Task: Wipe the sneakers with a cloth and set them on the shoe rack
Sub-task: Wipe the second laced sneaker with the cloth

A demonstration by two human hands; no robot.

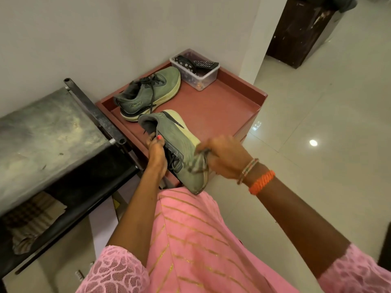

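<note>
the left hand (156, 154) grips the sneaker (179, 151) at its laces, toe towards the body; the right hand (224, 157) clutches the cloth (198, 162) against its side.

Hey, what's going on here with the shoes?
A person is cleaning a pair of green sneakers. The left hand grips one sneaker by its collar and holds it up tilted, while the right hand grips a bunched cloth and presses it against the shoe's side. The other sneaker sits upright on the reddish-brown rack top, next to a clear plastic box with small items inside. The held shoe is not yet set down.
</note>
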